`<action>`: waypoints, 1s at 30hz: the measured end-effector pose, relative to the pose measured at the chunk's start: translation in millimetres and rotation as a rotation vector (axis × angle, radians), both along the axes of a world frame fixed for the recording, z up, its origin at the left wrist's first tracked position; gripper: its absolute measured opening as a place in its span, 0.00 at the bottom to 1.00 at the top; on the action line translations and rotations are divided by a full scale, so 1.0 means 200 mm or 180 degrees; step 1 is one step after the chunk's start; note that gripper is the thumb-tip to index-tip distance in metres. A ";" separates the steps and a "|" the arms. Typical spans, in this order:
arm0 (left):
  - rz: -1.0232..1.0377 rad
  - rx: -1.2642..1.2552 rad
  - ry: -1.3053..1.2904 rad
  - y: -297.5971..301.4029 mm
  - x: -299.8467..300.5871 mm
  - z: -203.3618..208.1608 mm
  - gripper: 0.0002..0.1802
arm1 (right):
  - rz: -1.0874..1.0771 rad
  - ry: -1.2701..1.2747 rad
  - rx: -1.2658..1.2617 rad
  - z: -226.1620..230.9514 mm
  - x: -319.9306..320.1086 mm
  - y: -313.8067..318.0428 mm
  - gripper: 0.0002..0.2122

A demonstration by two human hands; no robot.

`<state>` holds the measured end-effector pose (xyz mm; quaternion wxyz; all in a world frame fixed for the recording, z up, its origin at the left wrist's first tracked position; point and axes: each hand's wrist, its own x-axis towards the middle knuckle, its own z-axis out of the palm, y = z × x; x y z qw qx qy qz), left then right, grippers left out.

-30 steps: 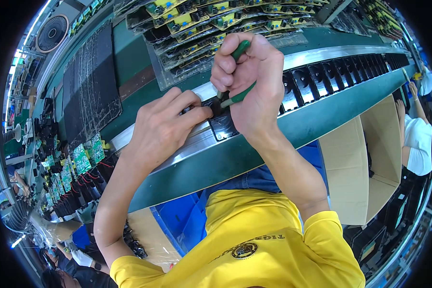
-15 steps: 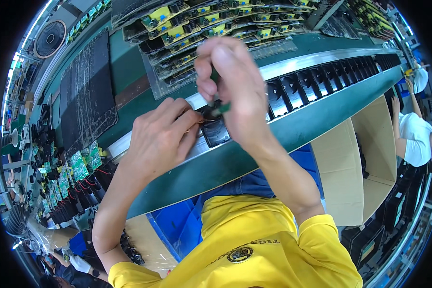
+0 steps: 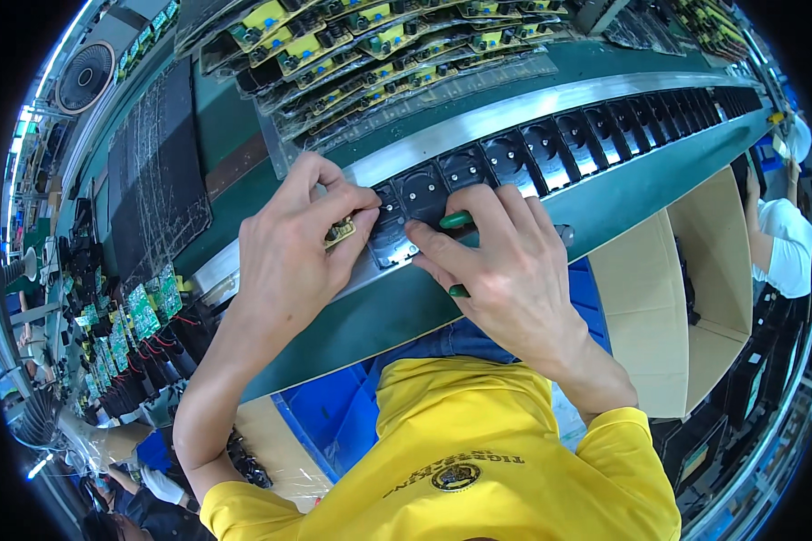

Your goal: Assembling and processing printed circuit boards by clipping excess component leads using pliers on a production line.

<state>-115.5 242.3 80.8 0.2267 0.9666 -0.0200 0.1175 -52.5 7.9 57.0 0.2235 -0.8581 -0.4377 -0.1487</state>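
Circuit board (image 3: 338, 233) pinched in left hand (image 3: 289, 261); right hand (image 3: 505, 270) grips green tool (image 3: 456, 219).

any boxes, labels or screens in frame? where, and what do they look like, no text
Cardboard box: right of the person, below the conveyor edge, open, plain brown.
Blue bin: under the conveyor, by the person's lap, rectangular.
Round emblem: on the yellow shirt, dark with gold.
No screens.

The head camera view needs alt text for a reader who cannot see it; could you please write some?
A person in a yellow shirt works at a green bench: the left hand pinches a small circuit board beside a row of black housings, while the right hand grips a green-handled tool there. Trays of yellow and green circuit boards lie beyond.
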 end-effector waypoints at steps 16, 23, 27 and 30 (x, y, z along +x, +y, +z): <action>-0.0147 0.0541 -0.0184 -0.03 0.04 0.00 0.05 | -0.0008 0.0157 0.0069 -0.02 0.00 0.00 0.10; -0.0163 0.0620 -0.0216 -0.06 0.03 0.00 0.04 | 0.0337 0.0902 0.0774 0.12 0.03 0.02 0.18; -0.0086 0.0758 -0.0108 -0.06 0.01 0.02 0.03 | 0.0839 0.2119 0.1970 0.23 0.08 0.13 0.18; 0.0016 0.0769 -0.0023 -0.07 0.00 0.02 0.02 | 0.1411 0.3715 0.3495 0.23 0.16 0.29 0.21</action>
